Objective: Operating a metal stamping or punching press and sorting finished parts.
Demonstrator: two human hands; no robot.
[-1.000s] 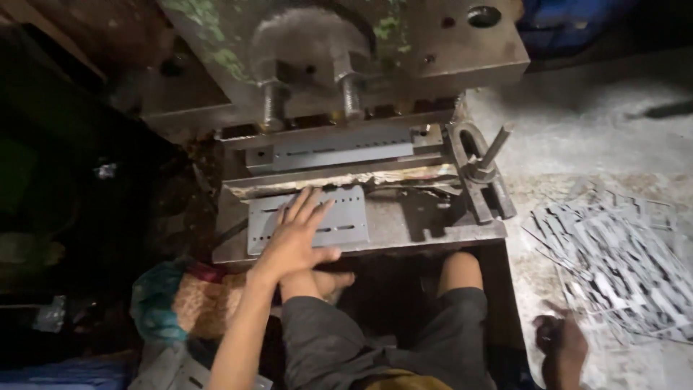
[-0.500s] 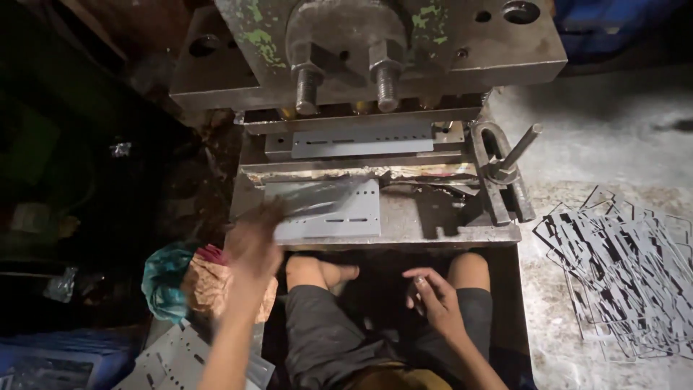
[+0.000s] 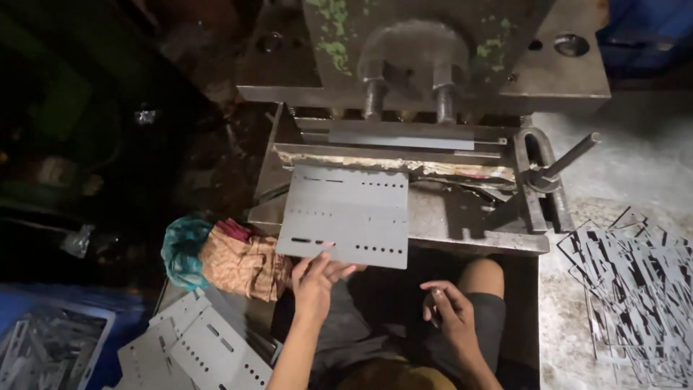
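Centrally, a grey punched plate (image 3: 346, 217) is shown lying flat on the bed (image 3: 462, 217) of a press (image 3: 433, 65), its far edge against the die and its near edge overhanging the bed toward the person. The plate is gripped at its near edge by the left hand (image 3: 315, 278): the thumb is laid on top beside a slot, and the fingers (image 3: 345, 271) are curled beneath, so that the edge is pinched between them. The right hand (image 3: 449, 314) is held free above the right knee, touching nothing that can be made out; its fingers are loosely bent and slightly parted, neither spread nor clenched. A bundle of cloth (image 3: 224, 256), teal and orange, is seen just left of the left hand, beside the bed. A stack of plates (image 3: 195, 350) of the same kind is seen at lower left, well apart from the held plate. A heap of scrap strips (image 3: 635, 289) is spread on the floor at right. A clamp with a projecting rod (image 3: 570, 155) is mounted at the right end of the bed.
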